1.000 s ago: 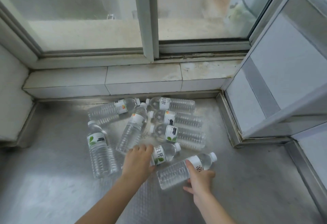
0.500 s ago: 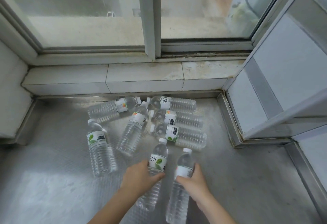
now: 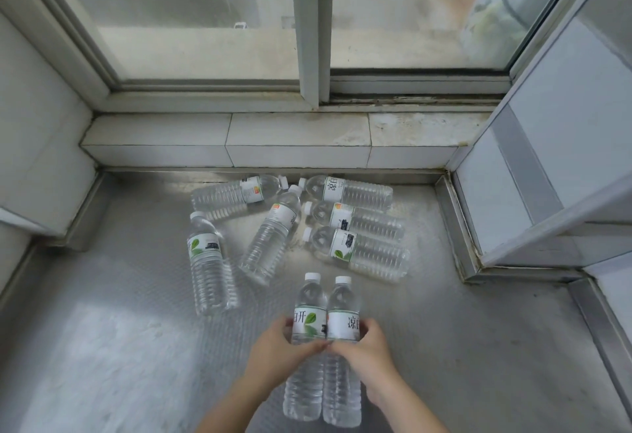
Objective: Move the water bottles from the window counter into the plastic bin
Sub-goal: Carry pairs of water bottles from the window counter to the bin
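Note:
Two clear water bottles with white labels lie side by side, caps pointing away from me. My left hand (image 3: 273, 352) grips the left bottle (image 3: 306, 309) at its label. My right hand (image 3: 364, 350) grips the right bottle (image 3: 342, 307) the same way, and my thumbs meet between them. Several more bottles lie on the metal counter (image 3: 119, 330): one at the left (image 3: 207, 263), one slanted in the middle (image 3: 272, 237), one near the sill (image 3: 231, 194), and three stacked in a row at the right (image 3: 362, 224). The plastic bin is not in view.
A tiled sill (image 3: 294, 138) and sliding window (image 3: 307, 22) close off the far side. A white wall (image 3: 37, 131) bounds the left. A metal-framed panel (image 3: 547, 165) juts in at the right, with a raised metal rim along its base.
Both hands pulled their bottles toward me and turned them parallel. The two bottles now touch side by side, where earlier they lay apart and at an angle.

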